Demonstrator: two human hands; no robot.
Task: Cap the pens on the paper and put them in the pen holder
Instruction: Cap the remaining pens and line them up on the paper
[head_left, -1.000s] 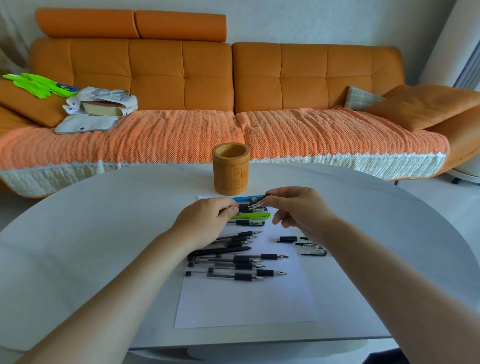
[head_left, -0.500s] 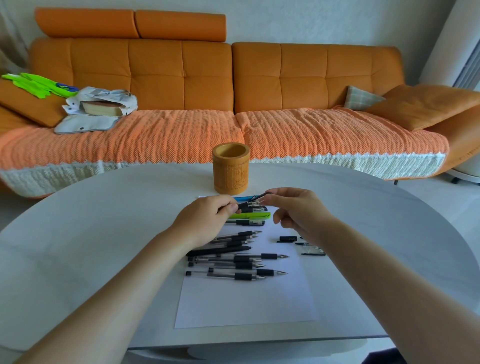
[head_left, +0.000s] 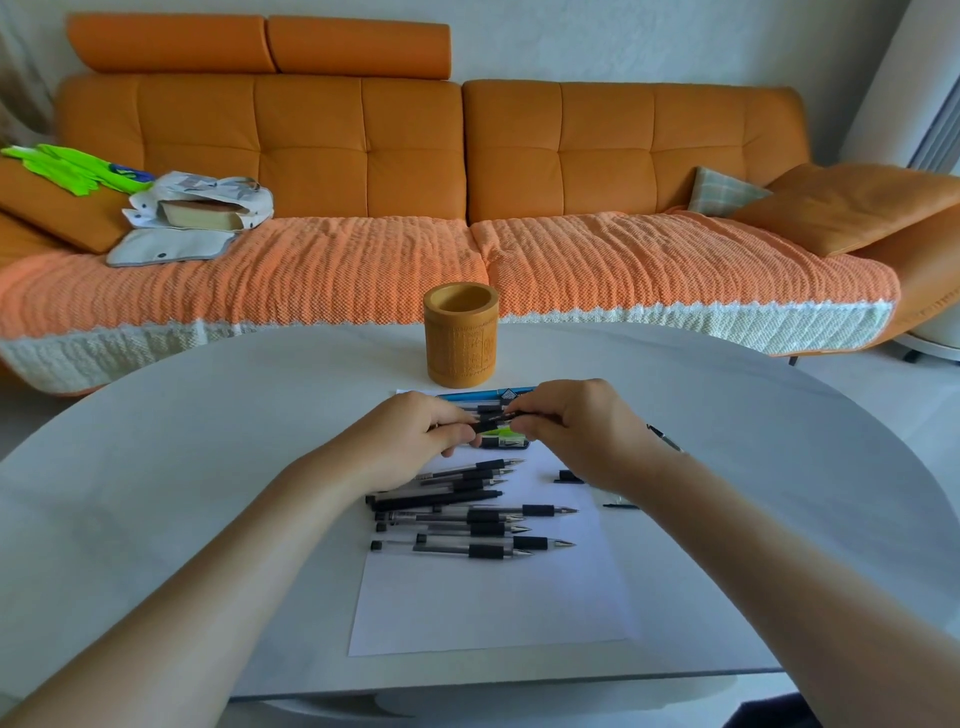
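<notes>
The task looks barely begun: the left hand (head_left: 415, 441) and right hand (head_left: 571, 426) pinch one slim black pen (head_left: 491, 418) between them, many uncapped clear-barrelled pens (head_left: 467, 519) lie on the white paper sheet (head_left: 488, 608), and the round bamboo pen holder (head_left: 461, 343) shows no pens.

in front of me i see a long orange sofa (head_left: 415, 156) standing against a pale wall (head_left: 623, 41). its seat is covered with an orange woven throw (head_left: 623, 260) that has a white edge. an orange cushion (head_left: 857, 202) and a small checked pillow (head_left: 722, 189) lie at its right end. near me is a white table (head_left: 156, 467) with a rounded far side. the floor (head_left: 883, 379) is light, and soft daylight fills the room.
</notes>
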